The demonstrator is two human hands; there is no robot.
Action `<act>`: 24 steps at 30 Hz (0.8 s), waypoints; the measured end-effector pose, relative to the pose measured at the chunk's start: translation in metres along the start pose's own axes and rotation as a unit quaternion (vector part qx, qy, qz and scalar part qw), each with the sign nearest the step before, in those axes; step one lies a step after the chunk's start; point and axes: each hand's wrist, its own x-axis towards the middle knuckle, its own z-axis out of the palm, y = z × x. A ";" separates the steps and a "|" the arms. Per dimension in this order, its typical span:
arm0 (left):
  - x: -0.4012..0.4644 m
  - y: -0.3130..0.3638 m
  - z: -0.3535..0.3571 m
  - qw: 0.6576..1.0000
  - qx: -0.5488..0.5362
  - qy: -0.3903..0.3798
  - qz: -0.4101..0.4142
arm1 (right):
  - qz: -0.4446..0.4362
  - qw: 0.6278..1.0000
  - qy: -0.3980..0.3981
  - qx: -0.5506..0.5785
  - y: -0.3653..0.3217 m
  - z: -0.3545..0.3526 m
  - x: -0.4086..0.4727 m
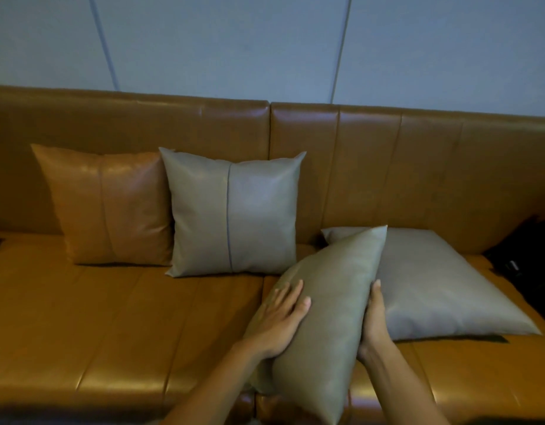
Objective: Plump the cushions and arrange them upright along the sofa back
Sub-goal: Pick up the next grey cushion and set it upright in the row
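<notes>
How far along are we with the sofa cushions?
About halfway. Done: the tan cushion and grey cushion stand upright against the sofa back. In hand: an olive cushion, pressed between left hand and right hand. Left: the flat grey cushion lying on the seat.

— Was any writing readable on the cushions or the sofa (112,317)?
— None. The dark bag (528,256), far right of the hands, had a pale patch too blurred to read.

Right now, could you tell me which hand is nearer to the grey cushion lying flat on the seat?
Right. The right hand is beside the flat grey cushion; the left hand is across the held cushion.
</notes>
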 end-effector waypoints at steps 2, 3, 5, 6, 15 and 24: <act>0.005 -0.005 0.004 1.000 0.017 0.001 -0.017 | -0.020 0.998 -0.001 -0.068 -0.008 0.001 -0.006; 0.006 -0.006 0.004 1.000 0.017 -0.002 -0.026 | -0.032 0.993 0.017 -0.112 -0.011 0.002 -0.007; 0.008 -0.011 0.003 0.999 -0.002 0.000 -0.044 | -0.060 0.976 0.067 -0.200 -0.016 0.008 -0.008; 0.009 -0.016 0.002 0.998 -0.024 0.007 -0.054 | -0.069 0.967 0.085 -0.231 -0.016 0.009 -0.007; -0.007 -0.066 0.007 0.901 -0.284 0.041 -0.327 | -0.108 0.949 0.110 -0.274 -0.012 0.011 -0.011; 0.000 -0.041 -0.048 0.896 -0.376 0.059 -0.229 | -0.206 0.957 0.009 -0.205 -0.030 -0.004 -0.049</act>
